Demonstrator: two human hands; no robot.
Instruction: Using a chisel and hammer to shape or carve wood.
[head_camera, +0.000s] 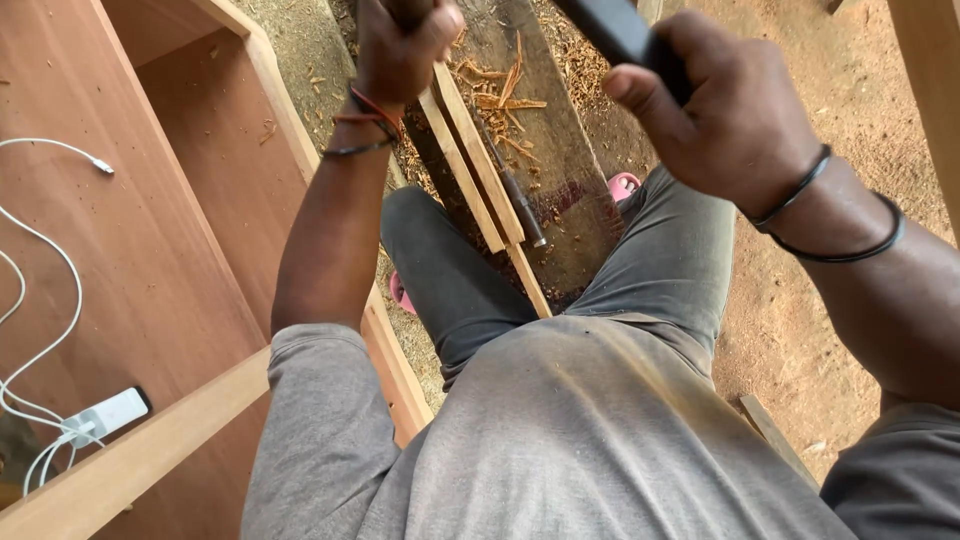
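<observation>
My left hand (400, 50) is closed around the top of a thin pale wooden strip (480, 170) that stands slanted on a dark plank (560, 150) between my legs. My right hand (720, 110) is raised at the upper right, gripping a dark handle (615, 30) whose head is out of frame. A chisel (520, 205) with a dark handle lies on the plank beside the strip. Wood shavings (500, 90) are scattered over the plank. Both wrists wear dark bands.
A reddish wooden cabinet frame (170, 230) fills the left side. On it lie a white cable (60, 260) and a white charger (105, 415). Sandy ground (800, 310) covered with sawdust lies to the right. My feet wear pink sandals (622, 185).
</observation>
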